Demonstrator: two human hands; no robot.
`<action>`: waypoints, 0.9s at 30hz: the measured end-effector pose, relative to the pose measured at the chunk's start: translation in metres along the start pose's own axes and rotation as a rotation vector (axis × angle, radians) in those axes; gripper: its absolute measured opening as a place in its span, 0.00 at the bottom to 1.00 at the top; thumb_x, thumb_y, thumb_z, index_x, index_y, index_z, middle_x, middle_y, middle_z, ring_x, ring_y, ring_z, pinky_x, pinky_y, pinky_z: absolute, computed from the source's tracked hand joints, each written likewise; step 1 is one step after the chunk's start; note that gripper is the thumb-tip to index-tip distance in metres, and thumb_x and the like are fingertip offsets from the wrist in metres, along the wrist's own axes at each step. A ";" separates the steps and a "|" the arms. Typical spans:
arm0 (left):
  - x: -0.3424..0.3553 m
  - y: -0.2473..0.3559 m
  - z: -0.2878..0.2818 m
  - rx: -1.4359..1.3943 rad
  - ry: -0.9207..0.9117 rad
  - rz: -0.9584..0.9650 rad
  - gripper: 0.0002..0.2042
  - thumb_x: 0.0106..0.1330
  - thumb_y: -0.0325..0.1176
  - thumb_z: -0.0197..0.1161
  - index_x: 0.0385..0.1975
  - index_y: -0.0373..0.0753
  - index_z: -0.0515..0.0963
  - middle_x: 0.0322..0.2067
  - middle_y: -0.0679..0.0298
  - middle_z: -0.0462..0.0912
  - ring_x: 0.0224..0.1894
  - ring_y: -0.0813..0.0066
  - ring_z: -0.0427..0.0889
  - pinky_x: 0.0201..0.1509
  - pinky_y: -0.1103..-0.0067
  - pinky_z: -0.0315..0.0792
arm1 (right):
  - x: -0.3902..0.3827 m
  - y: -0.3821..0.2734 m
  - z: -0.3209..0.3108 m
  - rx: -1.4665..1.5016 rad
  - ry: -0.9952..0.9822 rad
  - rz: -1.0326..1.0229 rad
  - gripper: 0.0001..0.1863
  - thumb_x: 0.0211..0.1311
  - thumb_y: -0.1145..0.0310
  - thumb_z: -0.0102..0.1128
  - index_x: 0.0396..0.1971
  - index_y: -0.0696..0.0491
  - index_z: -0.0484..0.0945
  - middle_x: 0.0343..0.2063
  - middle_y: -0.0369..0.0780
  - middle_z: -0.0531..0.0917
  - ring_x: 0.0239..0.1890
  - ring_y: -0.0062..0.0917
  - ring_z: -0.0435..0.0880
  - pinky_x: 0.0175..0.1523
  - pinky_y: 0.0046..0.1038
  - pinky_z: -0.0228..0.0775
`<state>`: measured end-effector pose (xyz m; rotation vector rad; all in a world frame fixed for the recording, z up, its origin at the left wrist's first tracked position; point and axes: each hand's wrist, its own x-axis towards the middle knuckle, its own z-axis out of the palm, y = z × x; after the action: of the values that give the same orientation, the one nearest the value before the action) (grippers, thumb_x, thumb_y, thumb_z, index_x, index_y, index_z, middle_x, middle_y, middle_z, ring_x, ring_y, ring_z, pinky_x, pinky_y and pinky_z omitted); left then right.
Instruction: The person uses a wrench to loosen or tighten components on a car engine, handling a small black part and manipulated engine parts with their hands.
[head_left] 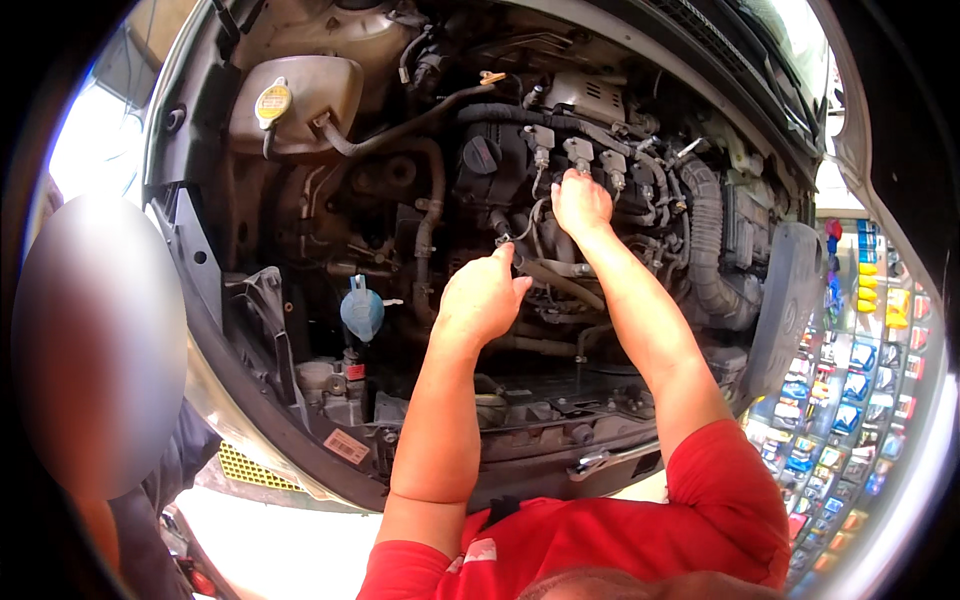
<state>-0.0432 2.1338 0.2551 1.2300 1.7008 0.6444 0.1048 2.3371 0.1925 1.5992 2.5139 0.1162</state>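
Note:
Both my arms reach into a car's open engine bay. My left hand (487, 295) is closed, its fingertips at a small metal clamp (504, 240) on the end of a hose below the black oil filler cap (482, 155). Its thumb sticks out to the right; what the fingers grip is hidden. Farther right, my right hand (583, 205) is curled closed just below a grey ignition coil (578, 150). Its fingertips are pressed in by the coil's wiring, and the hand covers what they hold. Another ignition coil (541, 138) stands to the left, with a cable running down from it.
A coolant tank (300, 110) with a yellow-topped cap is at the far left. The blue washer cap (362, 310) stands near the front. A ribbed air hose (705, 230) curves down on the right. Someone in dark clothes (185, 450) is close at left. Packaged goods (850, 385) hang at right.

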 end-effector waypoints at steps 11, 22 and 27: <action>0.001 0.003 0.003 0.001 0.019 0.028 0.27 0.66 0.40 0.64 0.60 0.28 0.72 0.48 0.39 0.82 0.54 0.44 0.80 0.59 0.63 0.73 | 0.016 0.000 -0.011 0.412 -0.166 0.444 0.24 0.62 0.53 0.65 0.40 0.63 0.85 0.44 0.58 0.84 0.52 0.49 0.84 0.56 0.43 0.76; 0.004 0.000 0.009 -0.066 0.055 0.061 0.28 0.66 0.40 0.65 0.61 0.27 0.71 0.50 0.39 0.81 0.55 0.44 0.79 0.60 0.64 0.73 | -0.004 0.002 -0.013 0.087 -0.016 0.077 0.19 0.63 0.58 0.64 0.43 0.60 0.76 0.42 0.54 0.85 0.43 0.45 0.87 0.49 0.41 0.80; -0.002 -0.006 0.005 -0.056 0.058 0.062 0.28 0.66 0.40 0.65 0.61 0.27 0.71 0.50 0.39 0.81 0.55 0.44 0.79 0.59 0.64 0.73 | -0.001 0.001 0.004 0.020 0.039 -0.047 0.14 0.64 0.63 0.56 0.36 0.61 0.78 0.35 0.53 0.86 0.37 0.46 0.88 0.45 0.42 0.82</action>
<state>-0.0410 2.1292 0.2485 1.2391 1.6858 0.7667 0.1072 2.3362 0.1889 1.5587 2.5884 0.1176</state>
